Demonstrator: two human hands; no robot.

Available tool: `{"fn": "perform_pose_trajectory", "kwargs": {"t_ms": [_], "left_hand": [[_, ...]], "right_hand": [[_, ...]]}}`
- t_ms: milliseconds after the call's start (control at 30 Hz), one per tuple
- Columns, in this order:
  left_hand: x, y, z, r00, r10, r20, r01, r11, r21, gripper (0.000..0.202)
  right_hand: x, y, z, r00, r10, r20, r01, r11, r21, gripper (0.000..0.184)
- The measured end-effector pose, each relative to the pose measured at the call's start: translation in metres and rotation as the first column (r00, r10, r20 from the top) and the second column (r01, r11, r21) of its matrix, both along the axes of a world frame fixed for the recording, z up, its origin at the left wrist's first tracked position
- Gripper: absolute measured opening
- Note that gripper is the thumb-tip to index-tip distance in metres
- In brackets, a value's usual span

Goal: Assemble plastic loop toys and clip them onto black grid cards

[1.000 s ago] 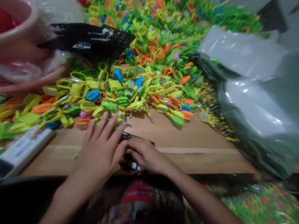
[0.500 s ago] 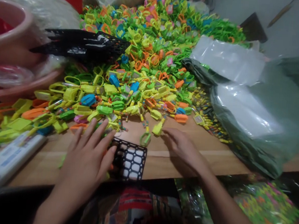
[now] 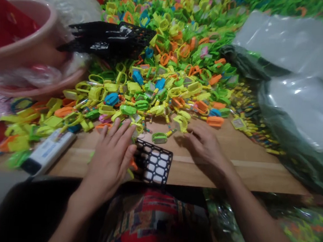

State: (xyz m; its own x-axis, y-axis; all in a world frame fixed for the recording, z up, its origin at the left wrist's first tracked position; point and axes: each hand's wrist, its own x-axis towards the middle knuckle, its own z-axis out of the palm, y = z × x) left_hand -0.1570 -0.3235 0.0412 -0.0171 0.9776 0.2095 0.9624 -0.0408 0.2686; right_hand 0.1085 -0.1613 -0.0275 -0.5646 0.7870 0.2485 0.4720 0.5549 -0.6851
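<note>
Reaching looks like the step in hand: the right hand (image 3: 207, 144) is out past the far right corner of a flat black plastic grid with rounded rectangular openings (image 3: 155, 165), fingertips right at a bright yellow plastic watch-shaped piece (image 3: 180, 123). Can't tell if finger and thumb are really clamped on it, tbh, could be just a touch. The left hand (image 3: 112, 154) sits palm down over the grid's left side, fingers stretched out, thumb apart; what's under the palm is hidden, though a bit of orange plastic (image 3: 133, 164) peeks out by the thumb. So the hands are well apart, with the grid between. A green oval plastic piece (image 3: 159, 137) lies just beyond the grid's far edge, and the multicoloured plastic heap (image 3: 167, 80) starts farther past that. Next move probably calls for a light pinch on the yellow piece, avoiding the green one, left hand steadying the grid.
</note>
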Motion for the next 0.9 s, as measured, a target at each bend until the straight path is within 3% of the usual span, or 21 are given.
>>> {"fn": "perform_pose_trajectory", "kwargs": {"t_ms": [133,267,367,467,600,700,800,900], "left_hand": [[0.002,0.001,0.004,1.0,0.019,0.018,-0.018,0.999,-0.03,0.051],[0.002,0.001,0.005,1.0,0.005,0.009,-0.005,0.999,-0.05,0.053],[0.001,0.0,0.004,1.0,0.003,-0.003,-0.003,0.998,-0.057,0.054],[0.001,0.0,0.002,1.0,-0.003,-0.01,0.002,0.998,-0.056,0.054],[0.002,0.002,0.007,1.0,-0.001,-0.007,0.001,0.998,-0.056,0.052],[0.004,0.008,0.014,0.999,-0.014,-0.03,0.011,0.995,-0.102,0.053],[0.008,0.015,0.015,0.997,-0.001,-0.08,-0.006,0.996,-0.092,0.047],[0.01,0.017,0.011,0.996,0.011,-0.09,-0.014,0.999,-0.042,0.043]], "right_hand": [[-0.045,-0.041,0.007,0.975,0.109,-0.193,-0.161,0.947,-0.279,0.016],[-0.086,-0.062,-0.007,0.937,0.195,-0.289,-0.296,0.883,-0.365,0.016],[-0.098,-0.065,-0.02,0.937,0.251,-0.245,-0.321,0.895,-0.311,0.017],[-0.099,-0.068,-0.028,0.919,0.321,-0.228,-0.361,0.918,-0.163,0.019],[-0.103,-0.074,-0.033,0.877,0.427,-0.221,-0.436,0.9,0.01,0.024],[-0.108,-0.073,-0.027,0.873,0.471,-0.122,-0.477,0.879,-0.017,0.025],[-0.1,-0.059,-0.01,0.859,0.501,-0.109,-0.509,0.859,-0.059,0.023],[-0.075,-0.032,0.006,0.915,0.375,-0.152,-0.375,0.927,0.028,0.023]]}}
